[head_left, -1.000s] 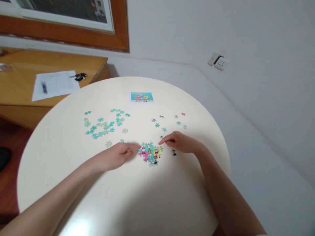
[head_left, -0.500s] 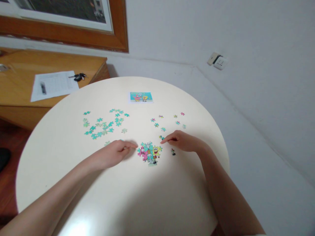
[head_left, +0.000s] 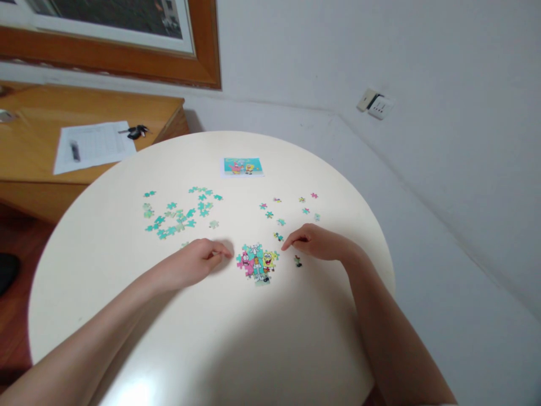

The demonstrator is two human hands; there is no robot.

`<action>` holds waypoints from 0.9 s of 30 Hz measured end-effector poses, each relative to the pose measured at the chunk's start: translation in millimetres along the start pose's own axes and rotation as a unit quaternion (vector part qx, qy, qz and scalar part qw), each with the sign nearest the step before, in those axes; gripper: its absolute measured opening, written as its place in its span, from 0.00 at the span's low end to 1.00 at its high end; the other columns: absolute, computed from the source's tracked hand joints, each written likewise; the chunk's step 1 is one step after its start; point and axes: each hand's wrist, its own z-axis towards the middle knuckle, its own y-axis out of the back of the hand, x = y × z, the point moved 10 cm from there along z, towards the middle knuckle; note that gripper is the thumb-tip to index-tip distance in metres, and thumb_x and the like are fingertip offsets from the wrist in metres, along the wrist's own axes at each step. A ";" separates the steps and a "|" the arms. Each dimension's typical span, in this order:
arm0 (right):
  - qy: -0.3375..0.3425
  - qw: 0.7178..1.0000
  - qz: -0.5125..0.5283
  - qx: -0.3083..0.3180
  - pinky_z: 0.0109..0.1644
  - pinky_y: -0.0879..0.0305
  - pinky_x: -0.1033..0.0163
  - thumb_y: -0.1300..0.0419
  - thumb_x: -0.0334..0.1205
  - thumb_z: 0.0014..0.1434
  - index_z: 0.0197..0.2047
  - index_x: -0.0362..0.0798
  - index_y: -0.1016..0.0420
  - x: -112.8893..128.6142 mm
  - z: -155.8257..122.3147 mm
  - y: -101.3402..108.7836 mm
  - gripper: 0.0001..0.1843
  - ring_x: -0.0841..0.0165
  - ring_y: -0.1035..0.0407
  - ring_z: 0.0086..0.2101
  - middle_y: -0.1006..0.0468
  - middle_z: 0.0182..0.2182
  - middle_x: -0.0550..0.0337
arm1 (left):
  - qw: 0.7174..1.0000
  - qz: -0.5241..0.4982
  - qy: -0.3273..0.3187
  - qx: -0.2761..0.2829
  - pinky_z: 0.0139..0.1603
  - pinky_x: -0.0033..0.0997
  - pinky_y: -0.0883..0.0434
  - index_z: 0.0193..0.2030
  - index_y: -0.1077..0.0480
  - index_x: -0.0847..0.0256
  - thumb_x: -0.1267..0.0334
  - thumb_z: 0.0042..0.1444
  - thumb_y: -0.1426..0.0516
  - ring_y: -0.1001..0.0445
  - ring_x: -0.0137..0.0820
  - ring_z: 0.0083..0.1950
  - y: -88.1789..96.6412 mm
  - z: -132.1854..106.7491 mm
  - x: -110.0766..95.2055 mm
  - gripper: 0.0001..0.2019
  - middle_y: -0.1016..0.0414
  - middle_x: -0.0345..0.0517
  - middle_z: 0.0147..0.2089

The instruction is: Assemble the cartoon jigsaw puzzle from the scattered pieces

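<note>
**Two hands flank a loose puzzle cluster: a nudge could split it**

The assembled cluster (head_left: 257,263) lies just below the middle of the frame on the round table (head_left: 127,186), between both hands and touching neither. My left hand (head_left: 198,260) sits just to its left, fingers curled in with thumb against fingertip; I cannot tell whether a piece is pinched there. My right hand (head_left: 315,243) rests on the other side, narrow, with the index finger stretched out toward the cluster and the others folded under. I see no piece in it.

What I judge could go wrong:
- The cluster has ragged, unframed edges. A sideways push from either fingertip could shear the joins or spin the whole patch on the smooth top.
- The small dark piece (head_left: 298,261) lies just beside my right wrist, and a dragged hand could sweep it away.
- A lone piece (head_left: 278,236) sits near the right index tip and could be flicked into the scattered pieces (head_left: 308,204) further up.
- The left forearm crosses the table below the teal pile (head_left: 177,217), and a careless lift could scatter it.

The cluster is taller than it is wide. Its long axis runs nearly top to bottom of the frame, with the figures' heads toward the top and their feet toward the bottom edge. The reference card (head_left: 242,166), higher up, lies with its long side left to right.
</note>
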 end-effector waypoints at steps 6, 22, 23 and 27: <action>0.045 0.998 -0.020 -0.029 0.29 0.47 0.67 0.52 0.30 0.52 0.35 0.44 0.19 7.6 3.0 4.8 0.19 0.74 0.43 0.21 0.26 0.22 0.60 | 1.000 0.003 -0.001 0.001 0.40 0.30 0.31 0.38 0.24 0.61 0.63 0.52 0.54 0.25 0.32 0.37 -0.9 0.0 -1.6 0.18 0.20 0.46 0.37; 0.045 0.979 -0.028 -0.199 0.32 0.49 0.67 0.53 0.30 0.54 0.35 0.44 0.23 -1.0 5.4 34.3 0.16 0.75 0.45 0.22 0.30 0.21 0.63 | 0.981 0.023 0.003 -0.193 0.21 0.23 0.51 0.32 0.34 0.60 0.59 0.55 0.54 0.48 0.24 0.16 31.9 -8.9 -8.7 0.11 0.47 0.30 0.13; 0.043 0.979 -0.028 -0.197 0.32 0.49 0.66 0.53 0.30 0.54 0.36 0.44 0.24 -1.2 5.6 33.6 0.16 0.75 0.45 0.22 0.30 0.21 0.63 | 0.980 0.024 0.004 -0.198 0.21 0.23 0.51 0.33 0.35 0.60 0.59 0.55 0.55 0.48 0.24 0.16 32.7 -9.4 -9.2 0.11 0.48 0.29 0.13; 0.062 0.979 -0.024 -0.194 0.33 0.47 0.66 0.52 0.30 0.54 0.37 0.45 0.24 1.1 7.4 30.1 0.16 0.74 0.42 0.24 0.28 0.24 0.62 | 0.979 0.031 0.017 -0.203 0.22 0.24 0.52 0.34 0.38 0.58 0.59 0.55 0.57 0.49 0.25 0.16 33.6 -10.0 -9.7 0.09 0.50 0.28 0.13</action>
